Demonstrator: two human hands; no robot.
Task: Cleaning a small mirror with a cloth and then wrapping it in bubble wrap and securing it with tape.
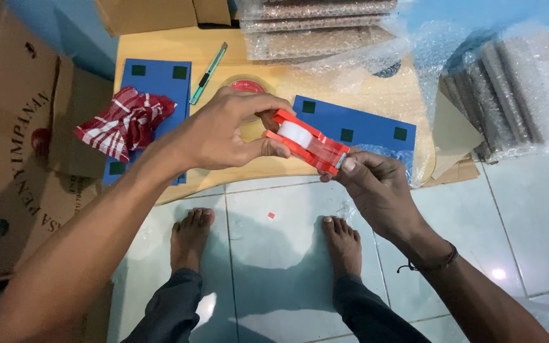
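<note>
A red tape dispenser (306, 143) with a roll of clear tape in it is held in the air above the edge of a low wooden board (389, 95). My left hand (223, 130) grips its rear end, thumb below and fingers over the top. My right hand (376, 184) pinches the front end of the dispenser where the tape comes out. My two bare feet (192, 238) stand on the tiled floor below.
On the board lie two blue sheets (351, 124), a red-and-white checked cloth (125, 121), a teal utility knife (208, 73) and a roll of tape (246, 86). Bubble-wrapped bundles (316, 25) sit at the back and right. Cardboard boxes (7, 140) stand at left.
</note>
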